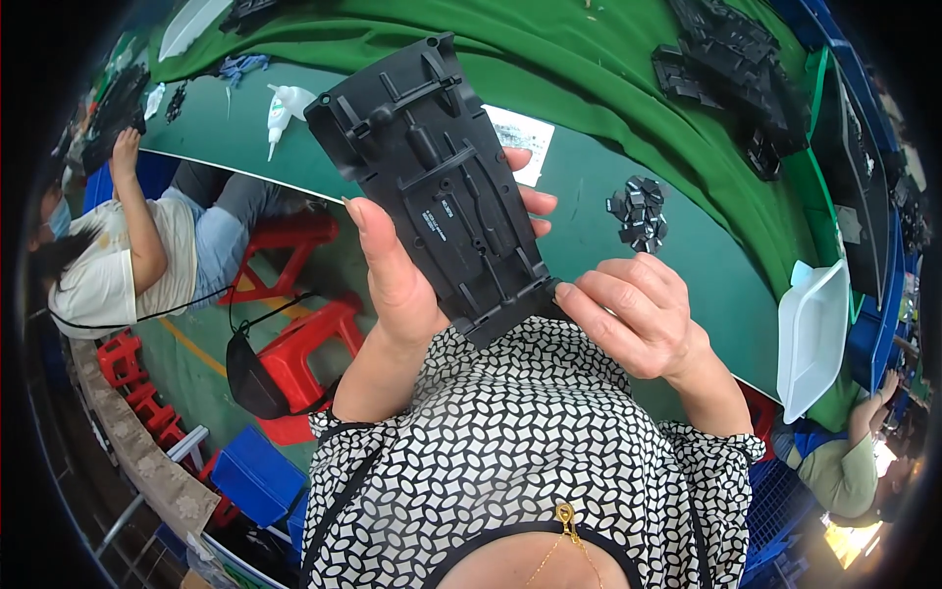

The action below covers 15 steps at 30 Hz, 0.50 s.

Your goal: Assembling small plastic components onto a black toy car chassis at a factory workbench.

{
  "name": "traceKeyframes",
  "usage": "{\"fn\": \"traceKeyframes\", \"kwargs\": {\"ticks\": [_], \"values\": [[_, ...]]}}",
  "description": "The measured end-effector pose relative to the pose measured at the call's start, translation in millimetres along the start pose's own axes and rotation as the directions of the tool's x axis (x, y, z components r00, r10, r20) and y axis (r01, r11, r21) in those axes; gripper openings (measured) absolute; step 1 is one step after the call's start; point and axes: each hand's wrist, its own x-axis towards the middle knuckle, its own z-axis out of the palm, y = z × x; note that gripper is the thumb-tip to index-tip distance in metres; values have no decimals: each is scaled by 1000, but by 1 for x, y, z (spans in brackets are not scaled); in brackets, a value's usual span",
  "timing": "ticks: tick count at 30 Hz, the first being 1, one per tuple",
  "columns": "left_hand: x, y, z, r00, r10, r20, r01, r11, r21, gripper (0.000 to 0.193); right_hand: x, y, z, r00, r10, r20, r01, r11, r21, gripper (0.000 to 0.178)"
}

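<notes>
A long black moulded plastic panel [456,211], ribbed on the side facing me, is held tilted above the table's near edge. My left hand [402,270] is closed round it, thumb on the left edge and fingertips showing past the right edge. At the panel's lower right corner, my right hand [628,309] pinches with thumb and forefinger. A small black piece [555,288] shows at those fingertips; its shape is mostly hidden. Beyond the right hand, a heap of small black clips [640,213] lies on the green tabletop [579,260].
A white squeeze bottle [280,118] and a printed sheet [525,137] lie on the table. More black parts [731,74] are piled on green cloth [579,59]. A white tray [812,339] sits right. Another person [147,236] sits left, near red stools [304,339].
</notes>
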Motion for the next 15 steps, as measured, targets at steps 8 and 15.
{"fn": "traceKeyframes", "kwargs": {"ticks": [8, 15], "values": [[0, 1, 6, 999, -22, -34, 23, 1000, 15, 101, -2, 0, 2, 1000, -12, 20, 12, 1000, -11, 25], [-2, 1, 5, 1000, -5, 15, 4, 998, 69, 100, -1, -3, 1, 999, -18, 41, 19, 1000, -25, 25]]}}
